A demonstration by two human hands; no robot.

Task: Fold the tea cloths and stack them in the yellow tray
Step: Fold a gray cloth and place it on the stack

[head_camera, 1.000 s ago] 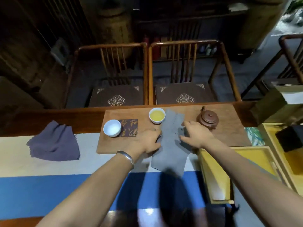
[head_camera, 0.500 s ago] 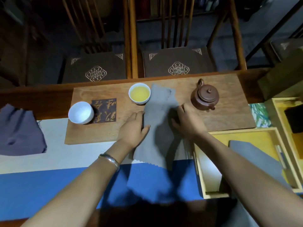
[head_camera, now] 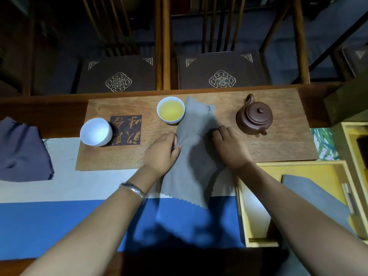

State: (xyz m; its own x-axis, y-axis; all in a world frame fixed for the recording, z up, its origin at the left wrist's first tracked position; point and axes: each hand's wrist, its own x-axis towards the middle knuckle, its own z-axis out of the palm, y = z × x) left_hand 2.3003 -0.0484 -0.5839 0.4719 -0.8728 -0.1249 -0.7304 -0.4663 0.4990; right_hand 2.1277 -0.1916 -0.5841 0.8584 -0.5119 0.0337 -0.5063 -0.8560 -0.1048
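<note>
A grey tea cloth (head_camera: 192, 156) lies lengthwise across the wooden tea board (head_camera: 278, 148), its near end with a zigzag edge over the blue runner. My left hand (head_camera: 162, 151) grips the cloth's left edge, thumb on top. My right hand (head_camera: 229, 146) pinches its right edge near the brown teapot. A purple cloth (head_camera: 23, 152) lies crumpled at the far left. At the right the yellow tray (head_camera: 296, 168) holds a folded grey cloth (head_camera: 312, 198).
A cup of yellow tea (head_camera: 171, 110) touches the cloth's far left side. An empty white cup (head_camera: 96, 132) sits left on the board, and a brown teapot (head_camera: 253, 117) at its right. Two wooden chairs stand beyond the table. A second yellow box (head_camera: 354, 140) is at far right.
The view tilted down and drew closer. Both hands slid outward from the cloth's middle to its side edges and took hold of them.
</note>
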